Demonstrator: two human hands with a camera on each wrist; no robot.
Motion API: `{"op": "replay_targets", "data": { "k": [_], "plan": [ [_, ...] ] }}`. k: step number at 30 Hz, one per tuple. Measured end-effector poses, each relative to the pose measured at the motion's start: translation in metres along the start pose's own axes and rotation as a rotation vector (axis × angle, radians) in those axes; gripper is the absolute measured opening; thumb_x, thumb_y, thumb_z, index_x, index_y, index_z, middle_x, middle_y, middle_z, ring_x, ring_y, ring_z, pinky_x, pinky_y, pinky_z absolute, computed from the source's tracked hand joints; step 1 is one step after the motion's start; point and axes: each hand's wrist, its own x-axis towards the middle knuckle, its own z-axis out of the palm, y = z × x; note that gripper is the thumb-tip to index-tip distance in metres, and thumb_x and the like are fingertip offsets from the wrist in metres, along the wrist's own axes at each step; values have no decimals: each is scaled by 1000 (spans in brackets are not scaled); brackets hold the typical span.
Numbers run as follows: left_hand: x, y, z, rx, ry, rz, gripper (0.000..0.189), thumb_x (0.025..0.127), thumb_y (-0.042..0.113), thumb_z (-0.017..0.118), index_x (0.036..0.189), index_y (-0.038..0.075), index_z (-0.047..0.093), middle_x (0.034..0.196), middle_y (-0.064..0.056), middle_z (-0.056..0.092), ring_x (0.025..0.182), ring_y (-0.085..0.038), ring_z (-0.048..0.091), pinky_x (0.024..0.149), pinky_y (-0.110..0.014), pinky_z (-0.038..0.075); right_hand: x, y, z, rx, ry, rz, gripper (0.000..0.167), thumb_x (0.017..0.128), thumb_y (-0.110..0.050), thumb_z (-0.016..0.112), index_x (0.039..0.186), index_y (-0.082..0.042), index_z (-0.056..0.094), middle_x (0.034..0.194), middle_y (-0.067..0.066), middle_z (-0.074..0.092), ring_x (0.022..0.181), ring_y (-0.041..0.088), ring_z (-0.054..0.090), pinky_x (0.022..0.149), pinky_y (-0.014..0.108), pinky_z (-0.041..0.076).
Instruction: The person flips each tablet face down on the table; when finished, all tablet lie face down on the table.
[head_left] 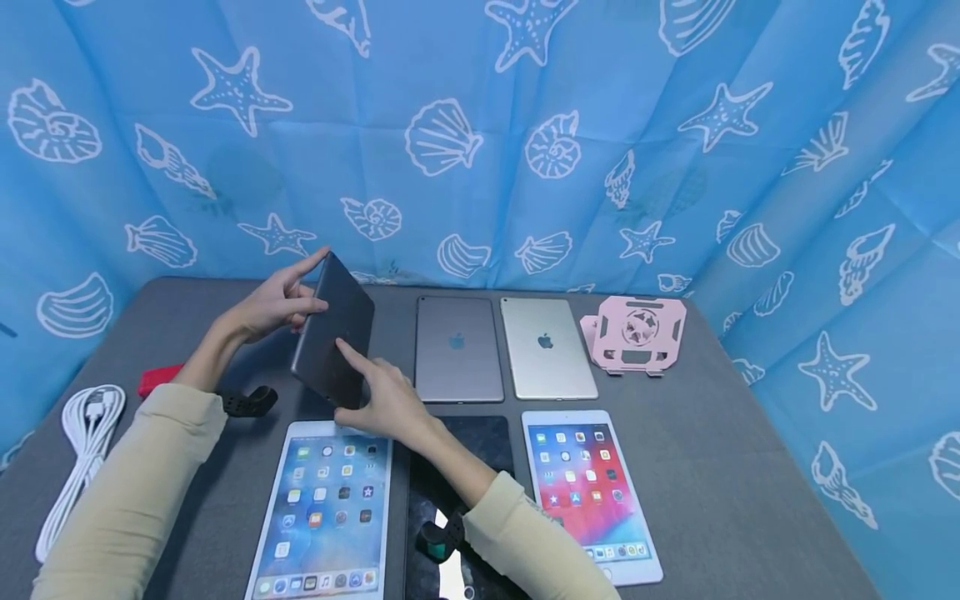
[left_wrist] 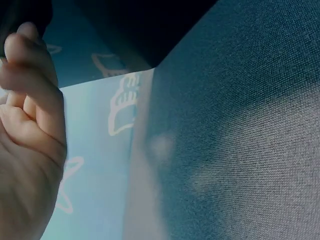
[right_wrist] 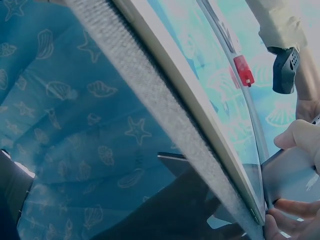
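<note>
Beige sleeves [head_left: 123, 504] are nearest, reaching over a grey worktop [head_left: 720, 475]. Leftmost, the left sleeve lies close enough to snag a coiled white cable [head_left: 85, 462]. The left hand [head_left: 262, 314] grips the edge of a dark tablet [head_left: 348, 300], held tilted just behind a lit white tablet [head_left: 322, 508]. If that grip slipped, the lit screen could be struck. The right hand [head_left: 393, 396] touches the dark face; whether it also grips, I cannot tell. Pressing hard could twist the tablet loose.

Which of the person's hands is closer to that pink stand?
Right. The right hand holds the raised dark tablet, left of the pink stand; the left hand holds that tablet's far side, farther left.
</note>
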Motion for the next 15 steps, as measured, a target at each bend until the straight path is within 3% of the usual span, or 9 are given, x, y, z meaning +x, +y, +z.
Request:
{"op": "replay_targets", "data": {
  "k": [8,12,15],
  "plan": [
    [-2,5,0,98,24,-63,100,97,8,67,166,17,-5,52,9,38,42,-17,32,46,-40,38,2,5,0,12,-15,44,90,86,-33,83,161,-27,34,129,16,62,101,19,59,77,22,46],
    [-3,4,-1,81,21,-71,100,97,6,67,166,18,-4,53,10,34,43,-11,26,47,-45,25,4,9,0,42,-34,78,90,84,-39,84,159,-21,38,132,16,60,107,20,57,81,23,46],
    [-3,2,-1,73,23,-70,100,96,5,68,166,16,-3,53,10,33,43,-11,23,48,-44,22,4,10,0,51,-48,95,92,83,-41,85,159,-19,38,135,15,58,111,19,56,85,23,47]
  ]
}}
